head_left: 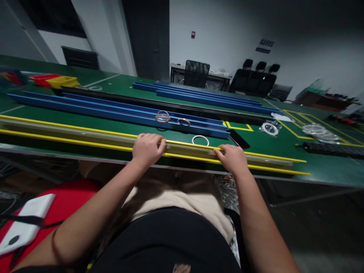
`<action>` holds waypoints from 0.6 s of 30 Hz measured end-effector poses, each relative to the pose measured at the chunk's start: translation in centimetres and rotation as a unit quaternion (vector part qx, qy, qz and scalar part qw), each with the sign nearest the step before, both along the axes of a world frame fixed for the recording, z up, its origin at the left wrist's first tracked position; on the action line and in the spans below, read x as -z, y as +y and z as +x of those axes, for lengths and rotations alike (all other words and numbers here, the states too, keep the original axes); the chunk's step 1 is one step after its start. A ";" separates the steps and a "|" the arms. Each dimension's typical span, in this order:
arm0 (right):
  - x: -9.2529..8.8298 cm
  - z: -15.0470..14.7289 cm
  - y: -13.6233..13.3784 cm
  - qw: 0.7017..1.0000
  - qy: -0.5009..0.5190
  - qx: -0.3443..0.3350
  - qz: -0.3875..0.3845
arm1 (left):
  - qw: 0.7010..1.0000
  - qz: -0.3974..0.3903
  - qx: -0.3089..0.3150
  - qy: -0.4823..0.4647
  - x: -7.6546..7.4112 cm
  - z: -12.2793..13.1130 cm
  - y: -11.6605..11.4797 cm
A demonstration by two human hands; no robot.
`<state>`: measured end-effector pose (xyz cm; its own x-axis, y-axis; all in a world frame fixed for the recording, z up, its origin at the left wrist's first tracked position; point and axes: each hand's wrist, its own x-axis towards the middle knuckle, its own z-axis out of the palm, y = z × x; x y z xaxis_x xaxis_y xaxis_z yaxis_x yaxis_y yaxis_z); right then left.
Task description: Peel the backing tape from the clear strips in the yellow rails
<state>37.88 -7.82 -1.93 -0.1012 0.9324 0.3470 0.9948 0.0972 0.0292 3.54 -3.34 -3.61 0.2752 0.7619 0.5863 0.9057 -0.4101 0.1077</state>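
A long channel strip with yellow edges and a pale clear middle runs along the near edge of the green table. My left hand grips it left of its visible middle, fingers curled over the far edge and thumb on the near side. Farther right, my right hand pinches the same strip, thumb toward the left. Between the hands, just beyond the strip, lies a white tape ring. Two brown tape rolls rest on a blue channel behind.
A dark phone lies beyond my right hand. More blue channels and a long black bar stretch across the table. Bagged white rolls sit to the right; red and yellow bins stand far left. A red seat is beside me.
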 end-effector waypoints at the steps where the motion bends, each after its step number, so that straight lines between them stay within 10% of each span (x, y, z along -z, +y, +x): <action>1: 0.2 0.4 -0.1 1.000 0.002 -0.001 0.012 | 1.000 0.001 0.006 -0.004 0.0 0.2 -0.1; 7: 1.9 1.0 -1.4 0.994 0.034 -0.017 0.098 | 0.996 -0.037 0.075 0.025 -0.5 -3.1 -0.6; 13: 3.0 1.0 -2.8 0.985 0.066 -0.029 0.154 | 0.986 -0.106 -0.039 0.121 -1.7 -10.8 1.7; 18: 2.6 1.1 -2.7 0.987 0.061 -0.026 0.145 | 0.984 -0.111 -0.043 0.130 -1.7 -11.5 1.9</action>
